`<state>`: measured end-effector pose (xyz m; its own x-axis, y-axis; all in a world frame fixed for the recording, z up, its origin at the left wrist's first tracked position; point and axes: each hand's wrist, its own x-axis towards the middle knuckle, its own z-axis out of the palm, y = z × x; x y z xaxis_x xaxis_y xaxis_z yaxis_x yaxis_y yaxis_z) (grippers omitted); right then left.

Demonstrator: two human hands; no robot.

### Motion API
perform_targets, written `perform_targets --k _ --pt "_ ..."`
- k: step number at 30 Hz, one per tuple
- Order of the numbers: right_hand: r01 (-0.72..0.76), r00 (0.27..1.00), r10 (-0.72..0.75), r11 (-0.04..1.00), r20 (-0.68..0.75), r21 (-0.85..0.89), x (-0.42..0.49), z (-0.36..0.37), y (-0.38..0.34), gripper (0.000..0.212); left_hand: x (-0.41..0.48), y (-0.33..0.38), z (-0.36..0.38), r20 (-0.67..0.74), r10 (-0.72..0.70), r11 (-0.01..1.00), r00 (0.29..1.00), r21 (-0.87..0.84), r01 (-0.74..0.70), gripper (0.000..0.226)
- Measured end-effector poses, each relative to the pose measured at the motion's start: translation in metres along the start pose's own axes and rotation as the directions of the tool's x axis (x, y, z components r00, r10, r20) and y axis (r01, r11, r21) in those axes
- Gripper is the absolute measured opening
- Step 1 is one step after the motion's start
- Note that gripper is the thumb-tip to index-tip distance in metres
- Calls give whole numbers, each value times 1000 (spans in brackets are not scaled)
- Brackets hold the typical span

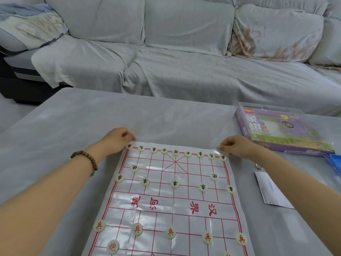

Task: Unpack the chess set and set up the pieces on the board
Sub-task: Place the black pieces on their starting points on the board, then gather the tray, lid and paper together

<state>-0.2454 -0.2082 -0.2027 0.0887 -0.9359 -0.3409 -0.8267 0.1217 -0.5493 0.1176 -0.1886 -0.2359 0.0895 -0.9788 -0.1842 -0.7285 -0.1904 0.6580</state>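
A thin plastic chess board (171, 206) with red grid lines lies on the grey table. Several round white pieces with black characters (175, 184) stand along its far rows. White pieces with red characters (170, 232) stand on the near rows. My left hand (116, 140) pinches the board's far left corner. At the far right corner, my right hand (234, 146) pinches the sheet's edge. A bead bracelet (86, 159) circles my left wrist.
The purple chess set box (276, 130) lies at the table's right. A blue lid or tray (335, 163) and a white paper slip (271, 191) lie near it. A grey covered sofa (184, 52) stands beyond the table's far edge.
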Motion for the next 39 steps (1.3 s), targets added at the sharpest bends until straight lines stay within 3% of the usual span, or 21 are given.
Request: perform_targets --k 7,13,20,33,39 --pt "-22 995 22 1000 96 1 1 -5 1 15 4 0 -5 42 -22 1000 999 0 22 23" --pt "-4 998 0 998 70 56 1 -2 2 11 9 -17 -6 -93 -55 998 994 -32 53 18" --pt "17 999 -19 998 38 68 4 0 7 11 7 -26 -5 -263 -38 969 964 227 100 41" --pt "85 996 -85 988 -8 129 9 7 11 13 9 -24 -4 -237 -83 960 968 242 142 49" --pt "125 988 -109 980 -106 154 19 15 6 11 21 -28 -9 -246 -107 960 963 227 165 52"
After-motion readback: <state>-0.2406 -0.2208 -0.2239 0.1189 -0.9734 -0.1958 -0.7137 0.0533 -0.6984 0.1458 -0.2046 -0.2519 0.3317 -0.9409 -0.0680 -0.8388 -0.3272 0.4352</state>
